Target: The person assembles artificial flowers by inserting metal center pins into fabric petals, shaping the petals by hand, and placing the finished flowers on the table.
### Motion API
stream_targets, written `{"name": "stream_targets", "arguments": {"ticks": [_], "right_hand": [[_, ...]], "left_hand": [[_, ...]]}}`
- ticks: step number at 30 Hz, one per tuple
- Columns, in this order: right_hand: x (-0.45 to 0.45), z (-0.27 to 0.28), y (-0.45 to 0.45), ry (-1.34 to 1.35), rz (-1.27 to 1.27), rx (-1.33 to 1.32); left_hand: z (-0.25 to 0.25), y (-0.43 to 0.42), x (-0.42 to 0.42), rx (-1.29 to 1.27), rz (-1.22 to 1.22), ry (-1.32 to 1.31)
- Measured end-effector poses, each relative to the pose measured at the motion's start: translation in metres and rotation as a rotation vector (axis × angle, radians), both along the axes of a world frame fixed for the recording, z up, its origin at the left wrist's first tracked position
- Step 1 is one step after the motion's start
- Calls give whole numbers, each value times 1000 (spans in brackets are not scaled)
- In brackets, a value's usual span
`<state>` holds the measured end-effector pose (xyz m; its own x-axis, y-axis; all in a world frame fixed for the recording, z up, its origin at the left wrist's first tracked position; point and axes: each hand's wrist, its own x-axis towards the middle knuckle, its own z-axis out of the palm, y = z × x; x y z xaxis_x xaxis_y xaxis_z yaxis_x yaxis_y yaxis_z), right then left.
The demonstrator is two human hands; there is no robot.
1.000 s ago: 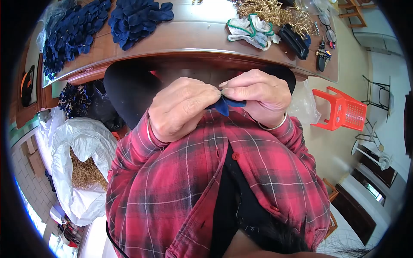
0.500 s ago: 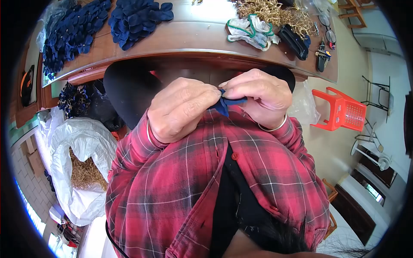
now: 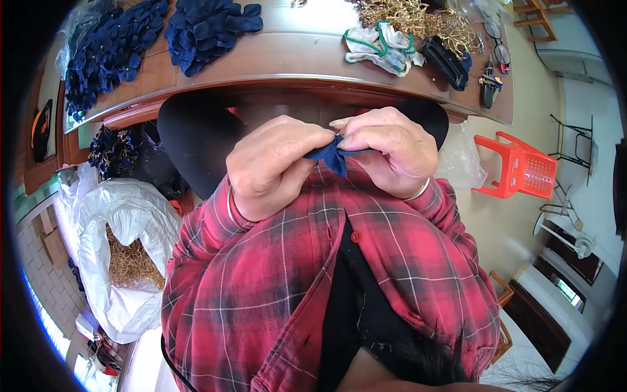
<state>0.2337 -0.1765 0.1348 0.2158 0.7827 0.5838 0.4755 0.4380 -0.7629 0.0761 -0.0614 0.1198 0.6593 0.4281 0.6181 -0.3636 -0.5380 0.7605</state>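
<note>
A dark blue fabric flower point(image 3: 334, 159) is pinched between my two hands, in front of my chest and just off the table's front edge. My left hand point(image 3: 269, 162) grips it from the left with thumb and forefinger, the other fingers curled. From the right, my right hand point(image 3: 396, 145) has its fingertips closed on the same flower. Both sets of fingertips nearly touch at its middle. Whatever small part lies between the fingertips is mostly hidden. Beyond, on the table point(image 3: 287, 59), a heap of blue fabric flowers point(image 3: 206, 32) lies near a longer pile of them point(image 3: 112, 55).
Gold wire-like stems point(image 3: 418, 23), white gloves with green trim point(image 3: 382, 49), a black case point(image 3: 447, 63), glasses point(image 3: 500, 52) and pliers point(image 3: 490, 85) lie at the table's right. A white sack point(image 3: 124, 196) of gold stems stands left; a red stool point(image 3: 519, 166) is right.
My left hand has shifted slightly and its thumb has lowered, so more of the blue flower shows on the left. The right hand stays nearly in place, still pinching.
</note>
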Motion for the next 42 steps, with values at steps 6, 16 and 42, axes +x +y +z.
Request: {"name": "stream_targets", "arguments": {"ticks": [6,16,42], "right_hand": [[2,-8,0,81,56,14],[6,4,-1,514,77,-392],[0,-9,10,1011,92,-615]], "left_hand": [[-3,10,-4,-64,-150,11],[9,5,-1,-543,-145,217],[-15,14,0,-1099,-243,401]]}}
